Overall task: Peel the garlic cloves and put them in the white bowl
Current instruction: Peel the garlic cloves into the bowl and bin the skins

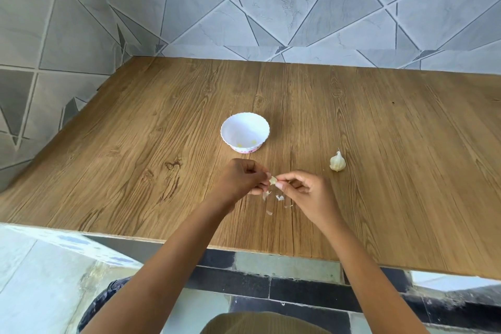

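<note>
On the wooden bench [135, 144] stands a white bowl [260, 123] with two pale yellow bits inside. Nearer, the left hand [241, 179] and right hand [306, 192], fingers curled, pinch a small pale garlic clove [273, 179] between them. A garlic bulb [337, 162] lies to the right, and papery skins [279, 197] lie under the hands.

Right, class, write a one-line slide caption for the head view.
Left hand and right hand pinch a clove above peel scraps; bowl behind, bulb at right.

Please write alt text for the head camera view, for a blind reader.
A person's left hand and right hand pinch a garlic clove above a wooden table, peel scraps beneath. Beyond stands a white bowl; a garlic bulb lies to the right.
</note>
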A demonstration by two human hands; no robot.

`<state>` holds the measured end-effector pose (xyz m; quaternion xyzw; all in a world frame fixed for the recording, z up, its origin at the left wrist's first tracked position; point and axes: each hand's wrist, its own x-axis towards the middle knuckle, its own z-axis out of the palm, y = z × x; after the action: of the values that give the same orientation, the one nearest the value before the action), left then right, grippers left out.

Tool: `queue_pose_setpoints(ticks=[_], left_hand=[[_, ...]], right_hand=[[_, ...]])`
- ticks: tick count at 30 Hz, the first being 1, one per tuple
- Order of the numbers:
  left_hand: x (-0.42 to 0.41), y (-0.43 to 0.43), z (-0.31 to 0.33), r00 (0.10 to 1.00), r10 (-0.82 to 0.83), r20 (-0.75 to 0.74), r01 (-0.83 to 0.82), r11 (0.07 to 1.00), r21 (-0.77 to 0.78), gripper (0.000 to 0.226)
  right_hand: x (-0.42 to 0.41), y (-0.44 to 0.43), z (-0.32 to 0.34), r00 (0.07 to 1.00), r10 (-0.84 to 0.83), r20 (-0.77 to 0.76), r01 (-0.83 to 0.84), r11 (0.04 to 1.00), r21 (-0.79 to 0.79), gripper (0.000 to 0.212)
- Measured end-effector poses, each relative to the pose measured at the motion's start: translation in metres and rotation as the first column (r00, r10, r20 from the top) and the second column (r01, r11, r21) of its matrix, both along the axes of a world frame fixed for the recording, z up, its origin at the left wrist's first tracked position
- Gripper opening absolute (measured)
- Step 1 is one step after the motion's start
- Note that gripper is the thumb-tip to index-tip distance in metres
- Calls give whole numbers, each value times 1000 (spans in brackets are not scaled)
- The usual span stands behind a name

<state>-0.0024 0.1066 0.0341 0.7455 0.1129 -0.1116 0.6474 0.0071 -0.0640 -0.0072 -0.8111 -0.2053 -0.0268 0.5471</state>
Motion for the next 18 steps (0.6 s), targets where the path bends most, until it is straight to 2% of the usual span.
queue_pose_setpoints(ticks=[3, 6, 8, 10, 15, 18], left_hand=[[0, 0, 2, 999, -28, -44, 21, 987, -158, 7], [-2, 2, 1, 990, -63, -129, 0, 899, -438, 14], [-3, 2, -1, 987, -58, -151, -28, 857, -514, 16], [-4, 2, -2, 990, -40, -137, -35, 865, -501, 16], [-4, 2, 2, 999, -37, -37, 24, 955, -296, 12], [-4, 2, 2, 998, -39, -42, 26, 964, -264, 11]], right_hand=[[0, -1, 3, 998, -13, 63, 13, 1000, 9, 10], [0, -2, 4, 997, -11, 76, 10, 1000, 13, 9], [-1, -2, 3, 995, -5, 97, 4, 1000, 13, 9], [-2, -2, 2, 989, -2, 151, 5, 1000, -19, 10], [0, -2, 6, 969, 23, 248, 9, 992, -127, 9], [0, 1, 7, 960, 39, 276, 9, 985, -171, 9]])
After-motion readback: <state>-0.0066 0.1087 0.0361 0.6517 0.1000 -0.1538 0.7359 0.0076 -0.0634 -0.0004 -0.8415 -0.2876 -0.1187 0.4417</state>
